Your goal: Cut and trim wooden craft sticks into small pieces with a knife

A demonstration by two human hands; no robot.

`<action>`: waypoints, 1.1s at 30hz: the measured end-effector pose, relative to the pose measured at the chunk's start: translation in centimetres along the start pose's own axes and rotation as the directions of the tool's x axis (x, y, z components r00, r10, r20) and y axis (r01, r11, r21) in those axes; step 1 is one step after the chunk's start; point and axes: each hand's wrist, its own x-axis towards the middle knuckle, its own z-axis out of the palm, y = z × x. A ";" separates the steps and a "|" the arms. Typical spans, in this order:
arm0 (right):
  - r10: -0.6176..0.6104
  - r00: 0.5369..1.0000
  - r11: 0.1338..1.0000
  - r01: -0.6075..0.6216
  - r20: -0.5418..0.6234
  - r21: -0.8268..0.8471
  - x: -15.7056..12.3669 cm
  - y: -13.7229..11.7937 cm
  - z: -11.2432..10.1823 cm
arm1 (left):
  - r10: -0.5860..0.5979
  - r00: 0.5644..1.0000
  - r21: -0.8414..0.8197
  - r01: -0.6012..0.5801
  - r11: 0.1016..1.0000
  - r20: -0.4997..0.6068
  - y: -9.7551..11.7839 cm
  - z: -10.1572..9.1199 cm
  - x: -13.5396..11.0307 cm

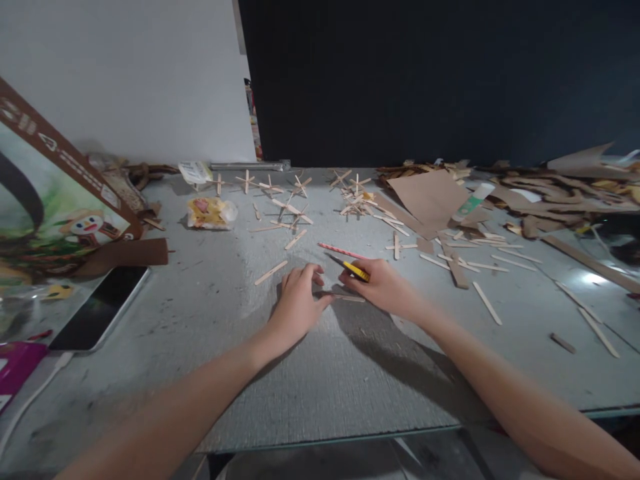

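My right hand [383,285] grips a yellow craft knife [356,270], its dark blade tip pointing away to the left. Below the knife, a wooden craft stick [349,299] lies near the tabletop between my hands. My left hand [299,297] has curled fingers, and its thumb presses at the left end of that stick; the exact contact under the fingers is partly hidden. Just beyond both hands lies a red-and-white striped pencil [340,250]. Two loose craft sticks, one nearer [271,273] and one farther [295,239], rest beyond my left hand.
Several crossed-stick pieces [247,181] stand toward the back. On the right are loose sticks [487,303], a glue stick [474,202] and brown cardboard [425,199]. At left lie a phone [103,310], a wrapped snack [210,213] and a printed bag [65,180].
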 end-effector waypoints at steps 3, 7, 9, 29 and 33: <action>0.040 0.996 0.999 -0.042 0.079 0.022 -0.3 0.5 -1.3 | 0.051 0.998 0.057 -0.053 0.997 0.034 0.0 -0.2 0.1; 0.048 0.974 0.999 -0.046 0.222 -0.013 -0.7 0.8 -1.7 | 0.104 0.992 0.137 -0.113 0.984 0.071 -0.1 -0.5 0.3; 0.049 0.968 0.999 -0.045 0.246 -0.022 -0.9 0.8 -1.3 | 0.124 0.988 0.138 -0.137 0.981 0.096 -0.1 -0.6 0.5; 0.088 0.996 0.860 -0.091 0.030 0.501 -3.0 -1.9 2.5 | -0.098 0.994 -0.662 0.046 0.748 -0.041 1.6 -0.5 -0.6; 0.019 1.000 0.949 -0.019 0.004 0.314 -3.8 -1.9 2.3 | -0.117 0.993 -0.708 0.065 0.703 -0.025 1.8 -1.1 -0.6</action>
